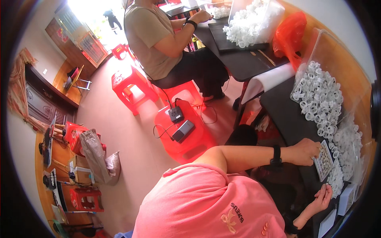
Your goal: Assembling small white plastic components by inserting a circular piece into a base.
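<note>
While the left hand (303, 152) curls at the white tray (324, 162), lower right, the right hand (321, 198) sits near small white bits (336, 179) | both grips: can't tell | likely tray work; next needs careful pinching

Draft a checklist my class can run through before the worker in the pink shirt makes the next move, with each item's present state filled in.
1. Left hand at the tray: ok; it touches the white tray filled with small round pieces.
2. Right hand free: cannot tell; its fingers are curled, and anything between them is too small to make out.
3. Small white pieces within reach: ok; they lie beside the tray, near the right hand.
4. Clear rings contained: not ok; they spill out of the clear container onto the black tabletop.
5. Co-worker's hand out of the way: ok; it is well apart, over at another table.
</note>
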A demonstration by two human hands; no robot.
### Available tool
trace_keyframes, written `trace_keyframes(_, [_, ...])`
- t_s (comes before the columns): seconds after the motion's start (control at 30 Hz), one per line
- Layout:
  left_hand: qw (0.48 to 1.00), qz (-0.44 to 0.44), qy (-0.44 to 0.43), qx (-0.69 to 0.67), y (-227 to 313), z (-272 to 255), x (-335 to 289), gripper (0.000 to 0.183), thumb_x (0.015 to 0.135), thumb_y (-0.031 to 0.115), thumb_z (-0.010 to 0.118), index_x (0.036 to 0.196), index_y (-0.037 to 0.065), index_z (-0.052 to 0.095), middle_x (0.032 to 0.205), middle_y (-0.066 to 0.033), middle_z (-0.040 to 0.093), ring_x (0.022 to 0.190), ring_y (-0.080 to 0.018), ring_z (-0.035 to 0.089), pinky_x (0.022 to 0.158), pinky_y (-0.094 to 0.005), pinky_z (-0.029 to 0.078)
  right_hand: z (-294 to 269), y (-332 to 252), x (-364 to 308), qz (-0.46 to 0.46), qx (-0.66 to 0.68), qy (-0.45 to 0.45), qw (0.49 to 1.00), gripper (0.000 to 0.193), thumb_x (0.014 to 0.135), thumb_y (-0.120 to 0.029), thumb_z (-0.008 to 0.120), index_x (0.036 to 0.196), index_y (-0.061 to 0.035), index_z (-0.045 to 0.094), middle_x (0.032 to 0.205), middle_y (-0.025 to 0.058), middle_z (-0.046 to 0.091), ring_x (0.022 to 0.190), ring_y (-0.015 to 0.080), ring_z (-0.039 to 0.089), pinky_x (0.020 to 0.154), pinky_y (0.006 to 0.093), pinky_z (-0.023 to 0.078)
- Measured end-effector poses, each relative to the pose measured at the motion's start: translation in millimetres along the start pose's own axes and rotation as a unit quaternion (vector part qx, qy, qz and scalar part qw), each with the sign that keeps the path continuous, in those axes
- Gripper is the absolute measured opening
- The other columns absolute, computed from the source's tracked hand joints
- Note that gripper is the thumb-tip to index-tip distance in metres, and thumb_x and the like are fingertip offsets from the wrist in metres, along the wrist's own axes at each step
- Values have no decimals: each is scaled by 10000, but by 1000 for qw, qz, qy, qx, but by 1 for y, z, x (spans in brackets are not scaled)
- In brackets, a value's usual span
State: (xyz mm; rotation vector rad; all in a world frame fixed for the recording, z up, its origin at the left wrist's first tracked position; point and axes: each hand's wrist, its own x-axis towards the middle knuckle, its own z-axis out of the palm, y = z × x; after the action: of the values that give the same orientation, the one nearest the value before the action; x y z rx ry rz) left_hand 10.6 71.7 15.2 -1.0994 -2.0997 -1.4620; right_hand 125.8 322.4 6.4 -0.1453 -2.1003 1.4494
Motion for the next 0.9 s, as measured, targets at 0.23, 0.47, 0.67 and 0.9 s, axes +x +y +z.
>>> trace_keyframes(0.23, [999, -13, 12, -29, -1, -3, 0, 155, 633, 97, 682, 775, 38, 663, 843, -102, 581, 765, -330, 603, 653, -437, 468, 1, 1, -1, 1, 29, -3, 1000, 152, 971, -64, 621, 1093, 26, 621, 805, -18, 530, 622, 34, 371, 550, 192, 279])
trace_keyframes(0.47, [997, -40, 17, -57, 0, -1, -1, 140, 623, 89, 676, 756, 45, 662, 814, -95, 602, 728, -329, 608, 627, -435, 462, -2, 2, -1, 9, 36, -8, 999, 149, 970, -69, 622, 1091, 19, 626, 830, -8, 554, 623, 35, 376, 553, 194, 290])
trace_keyframes(0.67, [998, 27, 30, -47, -5, 8, 2, 177, 608, 144, 709, 750, 48, 664, 778, -123, 597, 732, -332, 612, 626, -422, 483, -17, 6, -6, 52, 40, 34, 997, 196, 928, -38, 657, 1118, 10, 669, 842, -3, 616, 638, 38, 436, 551, 191, 321])
trace_keyframes(0.9, [993, -75, -7, -96, 7, -24, 4, 164, 738, 40, 742, 892, 12, 695, 806, -56, 578, 712, -138, 574, 611, -275, 470, 19, -51, 2, 78, 17, 16, 997, 128, 856, -58, 735, 982, -51, 714, 785, -29, 657, 628, 39, 519, 563, 203, 412])
